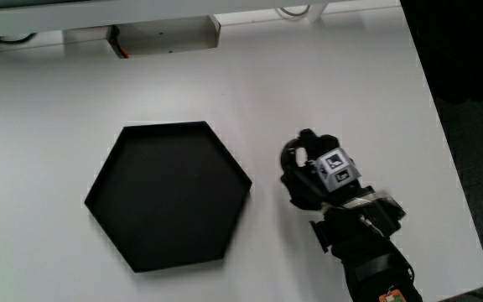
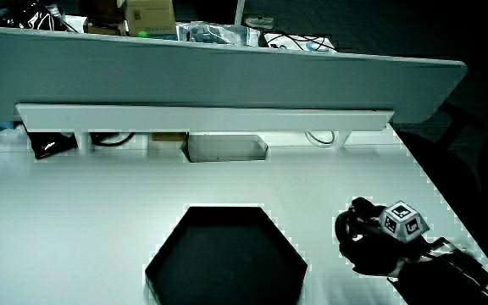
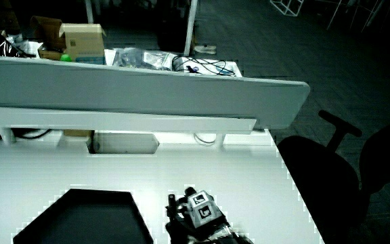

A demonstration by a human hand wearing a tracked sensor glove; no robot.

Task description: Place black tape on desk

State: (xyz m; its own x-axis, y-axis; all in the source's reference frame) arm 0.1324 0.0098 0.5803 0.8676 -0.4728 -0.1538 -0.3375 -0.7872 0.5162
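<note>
The black tape (image 1: 291, 152) is a small dark ring standing on the white desk beside the black hexagonal tray (image 1: 166, 195). The hand (image 1: 310, 179) rests over the tape, with its fingers curled around the ring. The patterned cube (image 1: 335, 164) sits on the back of the hand. In both side views the tape (image 2: 346, 225) (image 3: 174, 206) shows at the fingertips, partly hidden by the glove. The tray (image 2: 227, 258) (image 3: 80, 218) holds nothing. The forearm (image 1: 367, 252) runs from the hand toward the person.
A low grey partition (image 2: 227, 76) with a white shelf (image 2: 202, 116) under it stands along the desk's edge farthest from the person. A white box (image 1: 162, 33) sits under that shelf. An office chair (image 3: 323, 169) stands off the desk's side edge near the hand.
</note>
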